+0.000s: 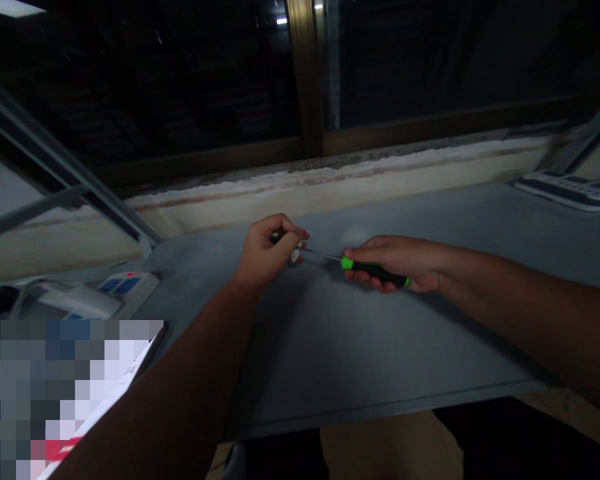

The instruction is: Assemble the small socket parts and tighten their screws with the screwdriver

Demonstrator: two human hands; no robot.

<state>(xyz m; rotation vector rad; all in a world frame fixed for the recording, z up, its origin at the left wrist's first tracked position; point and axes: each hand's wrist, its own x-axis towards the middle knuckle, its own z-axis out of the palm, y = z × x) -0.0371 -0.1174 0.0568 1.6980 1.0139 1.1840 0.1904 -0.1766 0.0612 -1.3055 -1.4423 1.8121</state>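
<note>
Two hands are in view, close together above the middle of the frame but not touching. The left hand is pinched shut around one small pale piece, mostly hidden by the fingers, so what it is cannot be told. The right hand is wrapped around the black-and-green handle of one screwdriver, whose thin metal shaft points left, and its far end meets the left hand's fingertips at the pale piece.

Both hands are held over a grey bench. One white-and-blue device sits at the bench's left edge, and one flat blue-and-white item lies at the upper right. A dark window runs along the top of the frame.
</note>
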